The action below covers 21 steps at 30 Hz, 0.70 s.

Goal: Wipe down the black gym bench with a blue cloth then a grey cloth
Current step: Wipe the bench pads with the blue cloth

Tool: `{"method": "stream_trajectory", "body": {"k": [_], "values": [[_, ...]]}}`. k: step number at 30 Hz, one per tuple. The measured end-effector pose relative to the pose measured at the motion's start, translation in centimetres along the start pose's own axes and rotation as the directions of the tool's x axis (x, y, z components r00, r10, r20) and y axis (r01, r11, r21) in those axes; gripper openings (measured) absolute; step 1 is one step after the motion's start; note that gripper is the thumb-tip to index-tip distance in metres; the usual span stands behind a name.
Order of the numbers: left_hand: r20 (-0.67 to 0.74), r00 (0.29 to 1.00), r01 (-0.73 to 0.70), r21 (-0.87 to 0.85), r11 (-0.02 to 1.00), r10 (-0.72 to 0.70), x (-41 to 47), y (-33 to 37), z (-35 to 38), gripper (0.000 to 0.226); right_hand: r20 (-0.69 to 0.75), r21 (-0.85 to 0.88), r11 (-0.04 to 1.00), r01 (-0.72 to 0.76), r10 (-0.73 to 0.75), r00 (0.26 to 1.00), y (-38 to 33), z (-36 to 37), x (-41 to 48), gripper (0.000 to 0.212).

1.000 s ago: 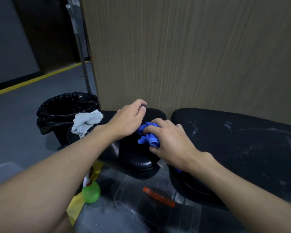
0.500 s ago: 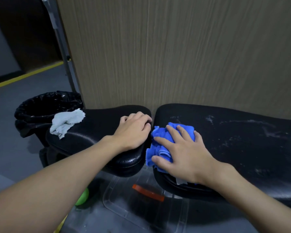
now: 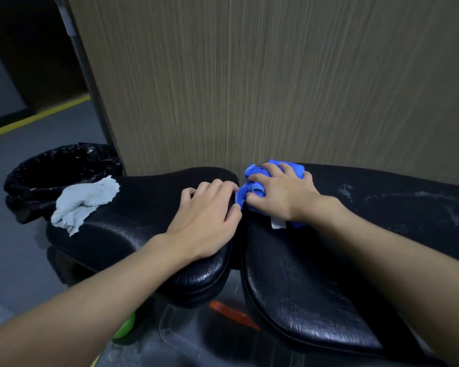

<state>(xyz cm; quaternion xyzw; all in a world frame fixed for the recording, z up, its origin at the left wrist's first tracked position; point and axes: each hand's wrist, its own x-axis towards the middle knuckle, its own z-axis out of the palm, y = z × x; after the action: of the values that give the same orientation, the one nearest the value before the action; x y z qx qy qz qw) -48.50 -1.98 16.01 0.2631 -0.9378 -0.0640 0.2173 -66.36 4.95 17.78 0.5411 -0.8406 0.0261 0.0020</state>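
— Pressing a bunched blue cloth (image 3: pixel 260 186) against the black bench (image 3: pixel 329 260), the right hand (image 3: pixel 281 193) lies flat over the fabric, its grip spread across the cloth with fingers (image 3: pixel 273 169) splayed rather than curled around it. Where exactly is the cloth?

— At the far inner corner of the long right pad (image 3: pixel 382 234), just beside the gap (image 3: pixel 237 250) that splits it from the shorter left pad (image 3: pixel 133 229). A white tag (image 3: pixel 277 223) pokes out from under the wrist.

— And the left hand (image 3: pixel 207 221)?

— Palm down on the left pad, grip empty and loosely spread, fingertips (image 3: pixel 229 185) at the pad's inner edge, touching or almost touching the blue cloth.

— How does the bench look?

— Glossy black padding with a grained, leather-like surface. The right pad carries pale smears and streaks (image 3: pixel 408 197) further along; the near edges shine.

— The grey cloth (image 3: pixel 86 201)?

— Crumpled on the far left end of the left pad, well apart from both hands. Behind it stands a bin (image 3: pixel 59 168) lined with a black bag, on the grey floor (image 3: pixel 8 255). A wood-grain panel (image 3: pixel 276 88) rises directly behind the bench, and under it there is a clear plastic lid (image 3: pixel 186 337) with an orange piece (image 3: pixel 231 312), plus something green (image 3: pixel 125 327).
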Motion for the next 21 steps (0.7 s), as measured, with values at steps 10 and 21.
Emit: {"method": "stream_trajectory", "body": {"k": [10,21], "values": [[-0.025,1.000,-0.005,-0.040,0.999,0.004,0.1,-0.3,0.1,0.034,0.033,-0.004,0.994,-0.113,0.113,0.993,1.0,-0.4,5.1,0.059],[0.008,1.000,0.005,0.004,1.000,-0.005,0.0,0.6,-0.3,0.025,-0.032,-0.002,0.999,0.043,-0.043,0.999,0.1,-0.3,-7.4,0.056]]}}
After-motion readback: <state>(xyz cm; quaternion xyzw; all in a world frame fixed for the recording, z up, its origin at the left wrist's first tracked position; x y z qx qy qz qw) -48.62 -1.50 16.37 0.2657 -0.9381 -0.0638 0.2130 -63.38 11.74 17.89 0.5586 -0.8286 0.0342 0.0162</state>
